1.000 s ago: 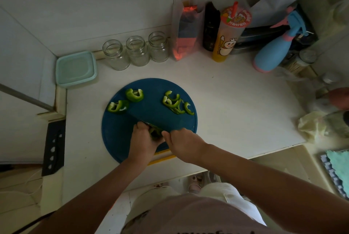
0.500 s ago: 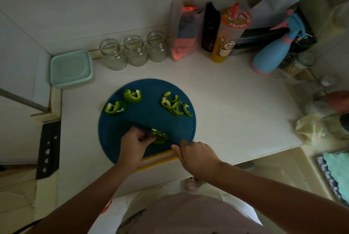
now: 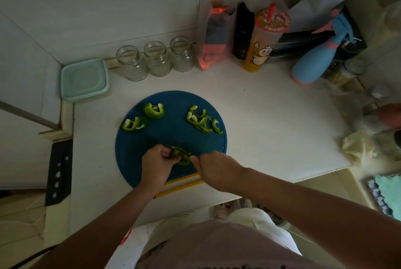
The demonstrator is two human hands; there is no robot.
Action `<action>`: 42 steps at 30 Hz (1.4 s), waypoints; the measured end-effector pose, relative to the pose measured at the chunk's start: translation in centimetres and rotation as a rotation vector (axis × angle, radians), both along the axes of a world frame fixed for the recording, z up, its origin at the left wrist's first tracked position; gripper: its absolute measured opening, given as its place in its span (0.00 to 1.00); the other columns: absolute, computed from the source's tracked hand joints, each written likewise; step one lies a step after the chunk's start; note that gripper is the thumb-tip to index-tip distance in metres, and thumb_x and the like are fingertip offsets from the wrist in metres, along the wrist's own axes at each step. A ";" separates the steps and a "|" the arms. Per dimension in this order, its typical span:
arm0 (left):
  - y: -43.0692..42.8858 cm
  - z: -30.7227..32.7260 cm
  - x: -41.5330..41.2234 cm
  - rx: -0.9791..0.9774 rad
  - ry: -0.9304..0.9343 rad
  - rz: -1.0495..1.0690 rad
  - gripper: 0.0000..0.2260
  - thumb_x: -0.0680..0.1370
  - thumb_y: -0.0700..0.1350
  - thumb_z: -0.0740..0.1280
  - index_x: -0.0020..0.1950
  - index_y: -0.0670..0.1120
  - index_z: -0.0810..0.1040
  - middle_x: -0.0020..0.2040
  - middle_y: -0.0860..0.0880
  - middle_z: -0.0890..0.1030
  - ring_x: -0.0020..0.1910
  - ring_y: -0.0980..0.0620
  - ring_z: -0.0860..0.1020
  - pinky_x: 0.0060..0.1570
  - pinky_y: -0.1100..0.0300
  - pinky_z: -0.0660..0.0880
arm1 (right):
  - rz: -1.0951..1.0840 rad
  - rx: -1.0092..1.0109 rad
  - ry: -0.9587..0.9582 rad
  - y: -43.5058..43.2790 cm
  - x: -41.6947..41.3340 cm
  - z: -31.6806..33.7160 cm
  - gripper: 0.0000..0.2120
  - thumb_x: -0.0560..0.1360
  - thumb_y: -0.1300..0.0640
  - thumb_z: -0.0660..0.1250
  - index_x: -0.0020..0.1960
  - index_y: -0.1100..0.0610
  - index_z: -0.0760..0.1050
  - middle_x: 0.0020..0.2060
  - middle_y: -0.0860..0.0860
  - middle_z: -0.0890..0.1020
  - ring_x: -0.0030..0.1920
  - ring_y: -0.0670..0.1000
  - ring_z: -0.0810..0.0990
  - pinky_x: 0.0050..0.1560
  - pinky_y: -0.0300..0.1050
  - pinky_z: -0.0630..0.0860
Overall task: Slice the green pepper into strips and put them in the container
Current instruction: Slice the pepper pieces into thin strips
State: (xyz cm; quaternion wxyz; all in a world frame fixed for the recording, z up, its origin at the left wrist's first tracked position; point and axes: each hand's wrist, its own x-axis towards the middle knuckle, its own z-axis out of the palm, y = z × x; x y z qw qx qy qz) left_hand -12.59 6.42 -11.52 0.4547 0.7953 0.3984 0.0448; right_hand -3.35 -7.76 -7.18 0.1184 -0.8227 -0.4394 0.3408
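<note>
A round blue cutting board [image 3: 173,134] lies on the white counter. My left hand [image 3: 157,160] curls over a green pepper piece [image 3: 184,160] at the board's near edge and pins it down. My right hand [image 3: 213,167] grips a dark knife [image 3: 173,148]; its blade lies across that piece, close against my left fingers, and its handle is hidden in my fist. Two larger pepper chunks [image 3: 153,110] [image 3: 134,124] sit at the board's far left. A heap of cut strips [image 3: 203,120] lies at its far right. The mint-green lidded container [image 3: 84,78] stands in the back left corner.
Three empty glass jars [image 3: 156,58] line the wall behind the board. A bag, a dark bottle, a drink cup [image 3: 263,38] and a blue spray bottle [image 3: 314,60] crowd the back right. A crumpled bag [image 3: 360,145] lies at right. A yellow edge [image 3: 180,183] shows under the board's front.
My right hand drew back toward the counter's front edge, then came forward again to the pepper piece. The knife blade shifted with it. My left hand stayed on the piece.
</note>
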 end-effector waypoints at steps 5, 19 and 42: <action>-0.1 -0.2 -0.1 0.009 -0.004 0.013 0.08 0.68 0.40 0.76 0.43 0.41 0.78 0.36 0.53 0.78 0.36 0.62 0.75 0.33 0.75 0.70 | -0.048 0.048 0.128 0.5 0.6 -0.4 0.21 0.84 0.51 0.45 0.35 0.55 0.64 0.27 0.51 0.67 0.29 0.54 0.70 0.39 0.53 0.76; -0.2 -0.6 0.1 0.037 0.000 0.013 0.08 0.71 0.40 0.74 0.45 0.39 0.78 0.39 0.48 0.78 0.38 0.56 0.76 0.35 0.72 0.68 | -0.257 0.114 0.236 0.0 -1.0 -1.7 0.20 0.84 0.52 0.46 0.37 0.55 0.64 0.33 0.54 0.72 0.36 0.57 0.75 0.42 0.54 0.75; 0.4 0.3 -0.6 0.090 -0.088 -0.029 0.09 0.71 0.39 0.73 0.48 0.43 0.77 0.38 0.56 0.76 0.38 0.62 0.75 0.37 0.77 0.71 | -0.149 0.011 -0.103 -0.1 3.9 -0.2 0.22 0.80 0.41 0.54 0.52 0.61 0.70 0.38 0.54 0.76 0.37 0.52 0.75 0.37 0.44 0.70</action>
